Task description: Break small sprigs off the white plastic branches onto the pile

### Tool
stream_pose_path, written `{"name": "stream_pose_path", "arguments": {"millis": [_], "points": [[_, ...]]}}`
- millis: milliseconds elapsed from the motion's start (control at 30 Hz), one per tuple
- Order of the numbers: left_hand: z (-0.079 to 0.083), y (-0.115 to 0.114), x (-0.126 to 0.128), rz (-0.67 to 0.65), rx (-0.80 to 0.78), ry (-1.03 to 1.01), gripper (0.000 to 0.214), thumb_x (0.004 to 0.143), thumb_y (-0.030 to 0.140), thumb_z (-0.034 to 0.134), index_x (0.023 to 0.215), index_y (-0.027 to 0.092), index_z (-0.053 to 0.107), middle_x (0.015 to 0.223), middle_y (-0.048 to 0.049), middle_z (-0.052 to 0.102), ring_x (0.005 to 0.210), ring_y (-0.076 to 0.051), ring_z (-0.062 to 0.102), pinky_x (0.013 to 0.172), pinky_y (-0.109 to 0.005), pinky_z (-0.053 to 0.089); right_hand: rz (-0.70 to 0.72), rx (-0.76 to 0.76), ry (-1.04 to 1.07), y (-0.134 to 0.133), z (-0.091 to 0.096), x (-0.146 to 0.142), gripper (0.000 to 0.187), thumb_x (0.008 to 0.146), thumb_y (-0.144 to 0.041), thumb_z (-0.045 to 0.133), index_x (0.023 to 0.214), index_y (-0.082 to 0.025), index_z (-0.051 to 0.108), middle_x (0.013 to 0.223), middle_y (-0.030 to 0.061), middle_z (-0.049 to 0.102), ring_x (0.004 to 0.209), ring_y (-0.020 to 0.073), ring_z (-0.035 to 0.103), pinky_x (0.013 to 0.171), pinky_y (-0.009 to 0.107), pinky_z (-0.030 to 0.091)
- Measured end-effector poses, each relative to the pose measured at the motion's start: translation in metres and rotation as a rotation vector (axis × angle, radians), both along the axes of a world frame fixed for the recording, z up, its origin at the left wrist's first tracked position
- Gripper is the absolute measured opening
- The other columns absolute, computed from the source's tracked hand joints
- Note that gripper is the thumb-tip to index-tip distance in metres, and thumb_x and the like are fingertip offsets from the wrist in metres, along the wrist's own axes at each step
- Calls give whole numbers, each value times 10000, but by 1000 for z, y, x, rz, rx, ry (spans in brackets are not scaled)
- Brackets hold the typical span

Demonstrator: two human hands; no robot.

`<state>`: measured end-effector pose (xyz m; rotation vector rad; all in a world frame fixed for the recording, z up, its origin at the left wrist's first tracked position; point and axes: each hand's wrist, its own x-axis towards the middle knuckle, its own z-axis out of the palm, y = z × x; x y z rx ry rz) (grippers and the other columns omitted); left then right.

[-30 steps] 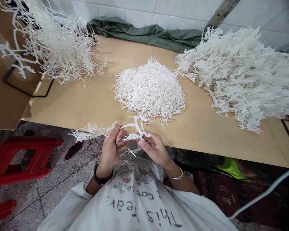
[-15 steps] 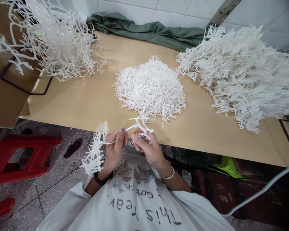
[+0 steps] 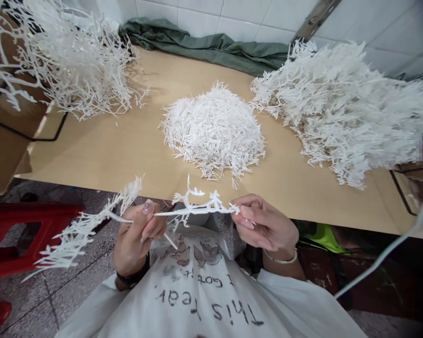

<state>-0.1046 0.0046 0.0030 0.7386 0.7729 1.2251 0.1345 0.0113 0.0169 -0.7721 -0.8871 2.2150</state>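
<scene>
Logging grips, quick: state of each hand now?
Left hand: closed around a feathery white sprig and one end of a branched white stem.
Right hand: closed, pinching that stem's other end.

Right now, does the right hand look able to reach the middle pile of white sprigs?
Probably yes: the pile lies on the table ahead of the right hand with nothing seen between, though that hand holds a white branch by its tip.

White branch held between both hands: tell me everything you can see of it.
The white branch looks like plastic: a slim, nearly straight stem with short forked twigs above and below. It lies roughly level across the picture, near the front edge of the table. The left hand holds its barer side; the right hand pinches its twiggy end.
</scene>
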Motion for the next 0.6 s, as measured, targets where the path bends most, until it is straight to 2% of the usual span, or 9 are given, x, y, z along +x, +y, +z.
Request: {"name": "stream_pose_path", "arguments": {"millis": [100, 233, 400, 467, 533, 600], "points": [[0, -3, 0, -69, -7, 32, 556, 842, 415, 600, 425, 144, 352, 425, 47, 240, 383, -46, 227, 394, -187, 263, -30, 29, 44, -3, 6, 6, 313, 828, -386, 622, 618, -173, 532, 413, -87, 396, 218, 12, 302, 228, 122, 179], [-7, -5, -3, -147, -69, 55, 537, 857, 410, 578, 450, 150, 343, 442, 46, 244, 406, -55, 234, 410, -192, 257, -131, 45, 37, -4, 3, 8, 335, 787, -401, 660, 598, -163, 520, 481, -75, 432, 209, 3, 300, 213, 126, 170], [-12, -7, -3, -220, -103, 4, 502, 866, 421, 564, 486, 153, 374, 465, 64, 191, 426, -61, 181, 413, -185, 234, -248, 60, 24, -1, -1, 5, 408, 751, -411, 691, 548, -164, 440, 406, -104, 375, 188, -7, 203, 217, 117, 153], [-12, -9, -1, -247, -117, 2, 508, 860, 421, 573, 479, 153, 371, 471, 67, 183, 428, -59, 171, 413, -188, 229, -245, 78, 22, -1, -3, 3, 432, 773, -413, 667, 527, -172, 406, 338, -120, 304, 181, -3, 152, 226, 118, 140], [-13, -10, 1, -283, -134, 10, 530, 860, 428, 572, 463, 155, 352, 464, 65, 190, 423, -57, 175, 413, -196, 231, -231, 115, -33, -2, -5, 2, 472, 791, -457, 624, 502, -187, 366, 284, -131, 213, 183, 5, 103, 236, 129, 131], [-15, -10, -2, -346, -147, 30, 531, 867, 434, 558, 457, 157, 362, 452, 55, 233, 416, -58, 208, 420, -205, 250, -315, 210, -247, -5, -5, 6, 506, 776, -543, 585, 481, -204, 353, 257, -132, 150, 187, 22, 89, 244, 155, 141]]}}
